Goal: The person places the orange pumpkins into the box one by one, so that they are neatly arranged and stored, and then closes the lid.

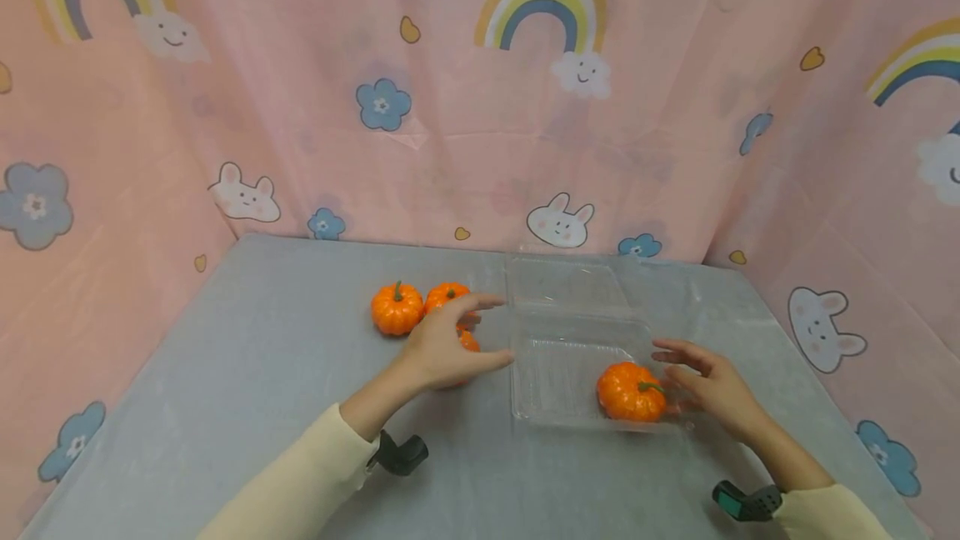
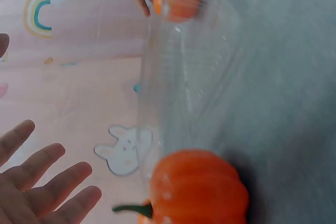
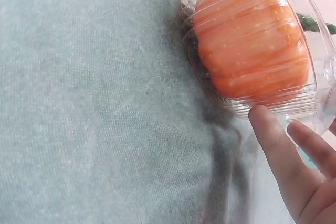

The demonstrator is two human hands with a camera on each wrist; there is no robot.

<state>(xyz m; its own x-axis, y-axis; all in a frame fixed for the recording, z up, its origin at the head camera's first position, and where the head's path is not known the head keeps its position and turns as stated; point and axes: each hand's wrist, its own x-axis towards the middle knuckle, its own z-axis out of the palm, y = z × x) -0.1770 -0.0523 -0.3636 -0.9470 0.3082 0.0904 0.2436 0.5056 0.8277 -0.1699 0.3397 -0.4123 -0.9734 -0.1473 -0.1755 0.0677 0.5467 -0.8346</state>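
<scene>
A small orange pumpkin (image 1: pixel 628 392) with a green stem sits in the front right of a clear plastic clamshell box (image 1: pixel 522 390). My right hand (image 1: pixel 722 397) is at the box's right side, fingers spread; in the right wrist view a fingertip (image 3: pixel 262 121) is right at the ribbed wall. Left of the box, my left hand (image 1: pixel 442 347) hovers with thumb and fingers apart and nothing between them. It partly hides a pumpkin (image 1: pixel 470 341), seen larger in the left wrist view. Two more pumpkins, one on the left (image 1: pixel 397 309) and one behind (image 1: pixel 446 296), stand beside it.
The box's clear lid (image 1: pixel 570 283) lies folded back toward the rear of the grey-covered table (image 1: pixel 247 365). Pink patterned curtain (image 1: pixel 457 165) hangs behind and along both sides. Each wrist wears a dark camera mount, one on the left (image 1: pixel 401 454) and one on the right (image 1: pixel 747 502).
</scene>
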